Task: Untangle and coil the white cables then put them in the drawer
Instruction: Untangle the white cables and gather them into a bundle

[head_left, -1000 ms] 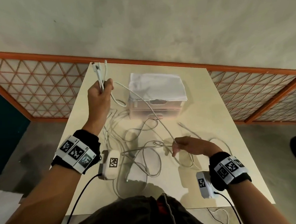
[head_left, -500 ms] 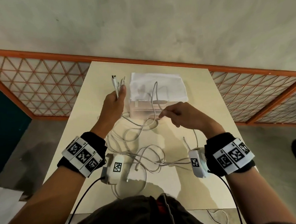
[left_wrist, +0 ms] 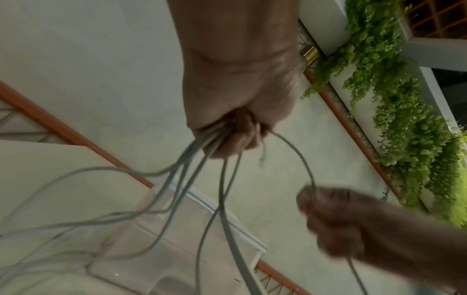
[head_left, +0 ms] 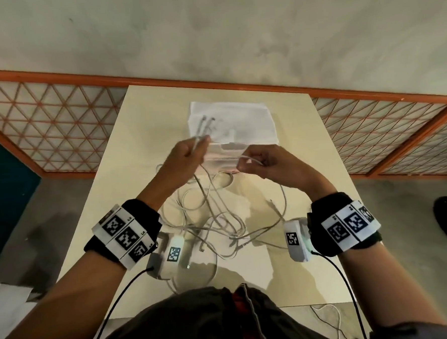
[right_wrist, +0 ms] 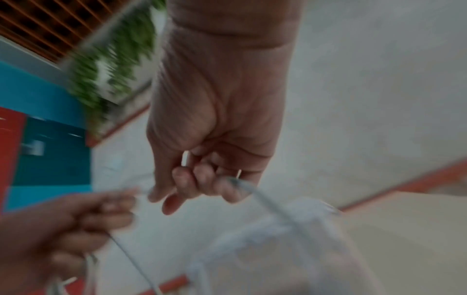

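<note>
Since half a second ago both hands have risen and closed toward each other above the drawer unit (head_left: pixel 235 153); the right one has brought its strand nearer the left.

Left hand (head_left: pixel 187 158): fist clamped round a bundle of white cables (head_left: pixel 215 222), plug ends sticking up past the knuckles. Strands drop from the fist toward me and spread into the tangle on the desk (head_left: pixel 308 164).

Right hand (head_left: pixel 266 164): fingers and thumb pinched on one cable end, just beside the left, strand bridging the two. Long axis of that strand runs left–right; the right hand is nearer its free end.

Containers: the drawer unit sits just beyond both hands, white cloth (head_left: pixel 243 126) on top. I cannot tell whether the drawer is open or what it holds.
</note>
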Demonstrator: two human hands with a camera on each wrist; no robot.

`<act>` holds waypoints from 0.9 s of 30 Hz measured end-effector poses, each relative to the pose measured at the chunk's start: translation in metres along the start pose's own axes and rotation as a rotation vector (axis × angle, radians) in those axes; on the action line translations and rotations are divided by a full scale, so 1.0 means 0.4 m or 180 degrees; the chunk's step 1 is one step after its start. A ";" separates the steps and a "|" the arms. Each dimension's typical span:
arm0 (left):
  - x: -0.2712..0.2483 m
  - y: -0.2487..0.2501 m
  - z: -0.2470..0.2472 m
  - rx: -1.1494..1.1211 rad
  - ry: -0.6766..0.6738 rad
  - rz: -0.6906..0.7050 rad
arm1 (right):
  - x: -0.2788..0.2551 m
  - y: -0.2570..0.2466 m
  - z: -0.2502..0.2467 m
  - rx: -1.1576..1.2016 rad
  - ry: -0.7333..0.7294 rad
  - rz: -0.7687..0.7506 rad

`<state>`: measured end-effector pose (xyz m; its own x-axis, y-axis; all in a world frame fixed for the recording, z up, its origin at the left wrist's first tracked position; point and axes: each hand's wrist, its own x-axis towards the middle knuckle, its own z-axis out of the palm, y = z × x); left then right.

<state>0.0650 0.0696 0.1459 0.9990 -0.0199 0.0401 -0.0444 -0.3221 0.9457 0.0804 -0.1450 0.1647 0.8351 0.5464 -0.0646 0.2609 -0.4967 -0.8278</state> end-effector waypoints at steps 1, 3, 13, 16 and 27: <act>0.006 -0.001 -0.009 -0.0166 0.0390 0.0002 | -0.014 0.050 0.000 -0.0023 -0.0015 0.0144; 0.023 -0.003 -0.039 -0.0404 0.1011 -0.0007 | -0.047 0.151 0.003 -0.0042 -0.0100 0.0485; 0.020 -0.019 -0.025 0.0664 0.1163 0.0422 | -0.107 0.247 0.013 -0.0093 0.0727 0.1193; 0.006 -0.019 -0.025 0.1235 0.0959 0.0287 | -0.084 0.249 0.001 -0.0394 0.1131 0.1077; -0.008 -0.057 -0.040 0.2106 0.0826 -0.0185 | -0.058 0.395 0.111 -0.1480 0.0097 0.2192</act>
<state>0.0631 0.0921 0.1295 0.9653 0.2144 0.1489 0.0970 -0.8244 0.5577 0.0807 -0.2064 0.0107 0.8920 0.0033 -0.4520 -0.1453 -0.9448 -0.2936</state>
